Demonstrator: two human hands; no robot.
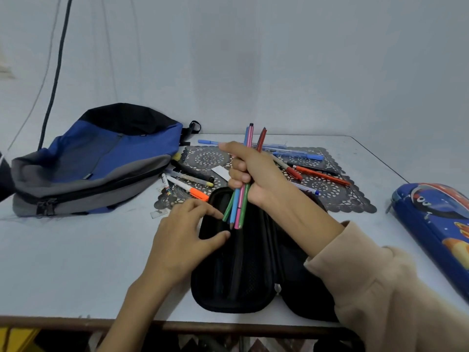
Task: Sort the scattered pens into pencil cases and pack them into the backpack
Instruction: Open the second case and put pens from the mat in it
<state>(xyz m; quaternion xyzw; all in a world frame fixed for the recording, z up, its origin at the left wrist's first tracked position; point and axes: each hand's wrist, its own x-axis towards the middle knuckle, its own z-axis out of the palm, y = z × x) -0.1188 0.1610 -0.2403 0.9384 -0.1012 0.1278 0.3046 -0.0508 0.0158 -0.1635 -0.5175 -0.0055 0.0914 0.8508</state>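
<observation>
My right hand [256, 171] grips a bundle of coloured pens and pencils [238, 207], tips pointing down over an open black pencil case [243, 273] at the table's front. My left hand [182, 235] rests on the case's left edge, with its fingers touching the rim and the pen tips. More pens [312, 168] lie scattered on a dark lace mat [337, 196] behind the case. A blue, grey and black backpack [101, 158] lies on its side at the left. A blue cartoon pencil case [439, 229] lies shut at the right edge.
The white table [76, 262] ends in a brown front edge. A dark cable [54, 80] hangs down the wall behind the backpack. Markers with orange and yellow caps [187, 186] lie between the backpack and the black case.
</observation>
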